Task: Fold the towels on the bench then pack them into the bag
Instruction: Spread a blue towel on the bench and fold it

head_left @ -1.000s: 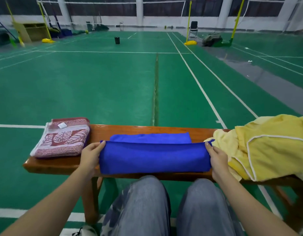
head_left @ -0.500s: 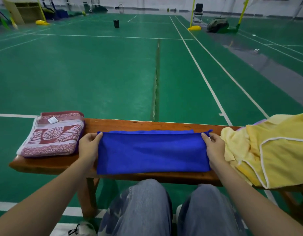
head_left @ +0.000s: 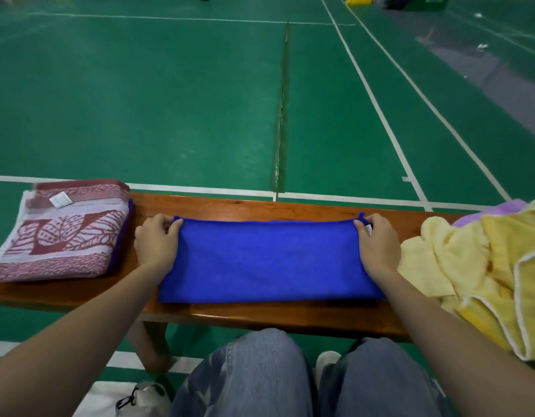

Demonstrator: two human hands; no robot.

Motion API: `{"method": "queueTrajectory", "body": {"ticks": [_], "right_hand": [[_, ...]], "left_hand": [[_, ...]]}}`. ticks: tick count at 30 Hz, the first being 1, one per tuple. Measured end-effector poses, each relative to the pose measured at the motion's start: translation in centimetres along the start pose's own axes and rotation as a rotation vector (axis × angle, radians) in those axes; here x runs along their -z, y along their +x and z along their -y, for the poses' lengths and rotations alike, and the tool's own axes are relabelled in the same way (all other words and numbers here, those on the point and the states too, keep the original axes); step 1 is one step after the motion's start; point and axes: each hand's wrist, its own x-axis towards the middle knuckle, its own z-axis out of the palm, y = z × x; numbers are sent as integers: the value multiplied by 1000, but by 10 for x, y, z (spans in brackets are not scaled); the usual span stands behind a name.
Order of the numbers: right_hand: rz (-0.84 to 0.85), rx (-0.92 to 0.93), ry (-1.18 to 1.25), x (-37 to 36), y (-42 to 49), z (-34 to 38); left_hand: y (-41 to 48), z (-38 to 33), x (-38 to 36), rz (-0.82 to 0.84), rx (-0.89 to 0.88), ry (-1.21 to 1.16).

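Blue fleecy towel (head_left: 269, 260), flat oblong; left hand (head_left: 156, 245), right hand (head_left: 379, 245) pinch corners.

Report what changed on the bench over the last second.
The left hand and right hand carried the held edge of the blue towel away from the person until it met the far edge; the fold now lies flat on the bench. Each hand still pinches a far corner. The red leaf-patterned towel and the yellow towel heap stayed put.

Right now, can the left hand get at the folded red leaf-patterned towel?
Probably yes: left hand pinches the blue towel; the red leaf-patterned towel lies just beside it, only bare wooden bench between.
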Motion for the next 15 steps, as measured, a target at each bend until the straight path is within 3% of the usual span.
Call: {"method": "queueTrajectory", "body": {"ticks": [5, 9, 15], "right_hand": [[-13, 8, -101, -6, 7, 1], [31, -50, -8, 5, 7, 7], [170, -55, -2, 30, -16, 11]], "left_hand": [[5, 2, -8, -22, -6, 164], [4, -3, -2, 39, 47, 59], [-15, 10, 18, 243, -81, -19]]}}
